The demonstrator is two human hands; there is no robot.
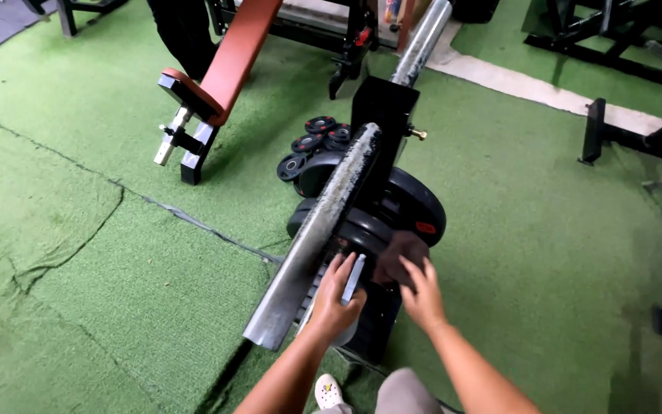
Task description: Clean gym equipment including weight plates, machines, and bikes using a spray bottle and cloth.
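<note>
My left hand (pixel 336 297) grips a flat grey bar-shaped piece (pixel 353 277) beside the worn metal sleeve (pixel 317 234) of a gym machine. To its right, my right hand (pixel 421 291) presses a dark cloth (pixel 400 253) against a large black weight plate (pixel 417 204) that leans on the machine's black upright (pixel 383 115). More black plates stand stacked under the sleeve. What lies beneath the cloth is hidden.
Several small black plates (pixel 314 138) lie on the green turf behind the machine. A red padded bench (pixel 220 73) stands at the back left, black machine frames (pixel 622 130) at the right. A seam (pixel 155 203) runs through the turf on the left. My shoe (pixel 329 392) shows below.
</note>
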